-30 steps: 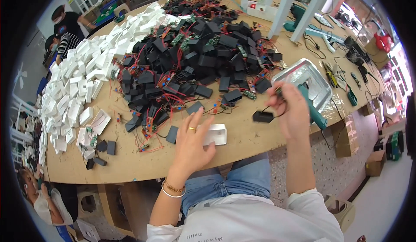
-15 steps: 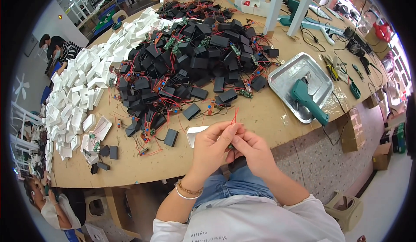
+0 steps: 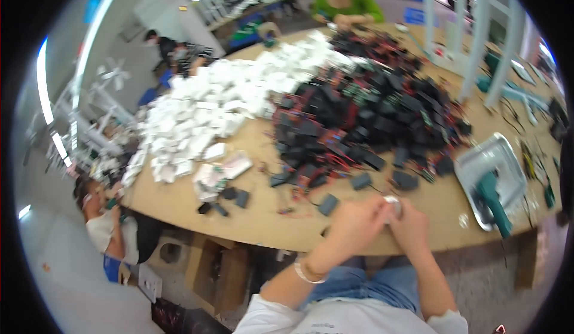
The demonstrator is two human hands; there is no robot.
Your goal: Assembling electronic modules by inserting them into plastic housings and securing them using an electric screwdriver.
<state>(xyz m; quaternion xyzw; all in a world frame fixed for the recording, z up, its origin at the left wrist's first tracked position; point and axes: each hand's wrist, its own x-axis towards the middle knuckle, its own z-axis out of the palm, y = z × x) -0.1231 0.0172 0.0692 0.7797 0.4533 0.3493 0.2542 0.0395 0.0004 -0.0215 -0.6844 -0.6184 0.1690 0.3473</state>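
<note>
Left hand (image 3: 357, 221) and right hand (image 3: 411, 223) meet above the near edge of the worktop (image 3: 269, 226), right of centre. Fingers of both pinched narrow on a small white piece (image 3: 391, 201), held between the two hands; motion blur, can't tell its exact shape or each fingertip contact. White bracelet (image 3: 310, 272) on the left wrist.

Just left of the left hand: a loose black box (image 3: 328, 204) lying on the worktop. Near left: an open white case (image 3: 209, 180) with green board parts in it, a few small black boxes grouped right beside it.

Near right: metal tray (image 3: 495, 153), green power tool (image 3: 492, 198) lying in it, handle end sticking out over the near rim. Pliers (image 3: 528, 159) right of the tray.

Farther: big heap of black boxes and red wires (image 3: 365, 119) at centre right, heap of white cases (image 3: 209, 104) to its left. Far side: person in a green top (image 3: 353, 6), forearms at the worktop edge.
</note>
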